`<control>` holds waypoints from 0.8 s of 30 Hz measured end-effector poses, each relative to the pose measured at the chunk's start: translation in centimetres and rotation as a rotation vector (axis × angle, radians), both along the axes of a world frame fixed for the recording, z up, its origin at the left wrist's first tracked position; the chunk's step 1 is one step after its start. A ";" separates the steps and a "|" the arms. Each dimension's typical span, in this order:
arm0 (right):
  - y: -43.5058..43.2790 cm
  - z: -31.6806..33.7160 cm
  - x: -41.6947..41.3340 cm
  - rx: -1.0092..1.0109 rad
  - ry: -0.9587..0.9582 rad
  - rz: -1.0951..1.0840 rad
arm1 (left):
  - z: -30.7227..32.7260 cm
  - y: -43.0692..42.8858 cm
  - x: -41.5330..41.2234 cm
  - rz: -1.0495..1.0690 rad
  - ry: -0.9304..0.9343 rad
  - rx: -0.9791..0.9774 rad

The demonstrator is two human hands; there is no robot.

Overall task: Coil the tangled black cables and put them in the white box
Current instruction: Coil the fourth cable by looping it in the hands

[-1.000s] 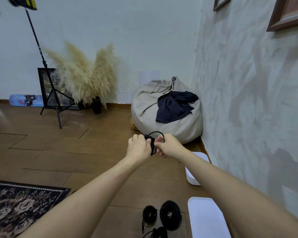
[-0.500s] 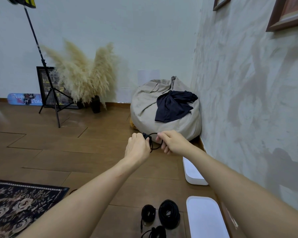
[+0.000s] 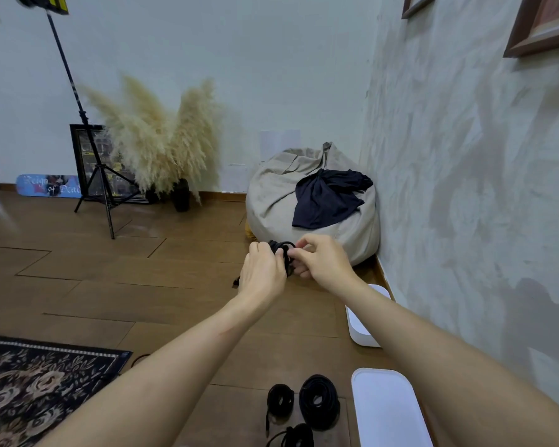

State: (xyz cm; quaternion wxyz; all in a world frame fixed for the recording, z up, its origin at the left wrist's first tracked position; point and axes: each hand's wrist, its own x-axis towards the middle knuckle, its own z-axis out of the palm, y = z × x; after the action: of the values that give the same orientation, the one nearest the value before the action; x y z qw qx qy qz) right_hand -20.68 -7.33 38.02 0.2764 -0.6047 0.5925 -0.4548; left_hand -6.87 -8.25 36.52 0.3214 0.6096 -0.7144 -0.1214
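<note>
Held out in front of me is a small black cable bundle [image 3: 283, 250], gripped by my left hand [image 3: 263, 271], with a short end hanging below that hand. My right hand [image 3: 320, 260] pinches a loop of the same cable from the right side. On the floor near my feet lie two coiled black cables [image 3: 319, 401] and a third black cable [image 3: 296, 436] at the bottom edge. The white box [image 3: 362, 330] stands by the wall under my right forearm, partly hidden. A flat white lid [image 3: 386, 411] lies closer to me.
A beige beanbag [image 3: 281, 201] with a dark cloth [image 3: 328, 196] fills the corner ahead. A tripod stand [image 3: 92, 175], pampas grass in a vase [image 3: 181, 195] and a framed picture stand at the back left. A patterned rug [image 3: 39, 388] lies at the lower left. The wall runs along the right.
The wide loop above my hands has been drawn in tight to the bundle. My right hand moved back to the cable and pinches it close to my left hand.
</note>
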 end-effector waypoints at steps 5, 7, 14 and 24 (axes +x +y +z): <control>0.3 0.6 -0.6 -0.137 0.266 0.023 | 0.0 -0.2 0.4 -0.005 0.028 0.022; 0.2 0.5 -0.8 -0.121 0.176 0.008 | 0.1 0.1 0.0 -0.037 0.053 0.007; 0.0 0.7 -0.5 0.023 -0.124 0.022 | 0.0 0.4 -0.5 -0.067 0.108 -0.005; -0.2 0.8 -0.1 0.214 -0.030 0.137 | -1.0 0.6 -1.0 -0.092 0.110 -0.092</control>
State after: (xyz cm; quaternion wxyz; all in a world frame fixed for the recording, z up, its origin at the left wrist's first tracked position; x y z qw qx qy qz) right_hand -20.76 -7.57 38.86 0.3785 -0.6039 0.5908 -0.3782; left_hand -7.86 -7.60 35.55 0.3821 0.5529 -0.7278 -0.1364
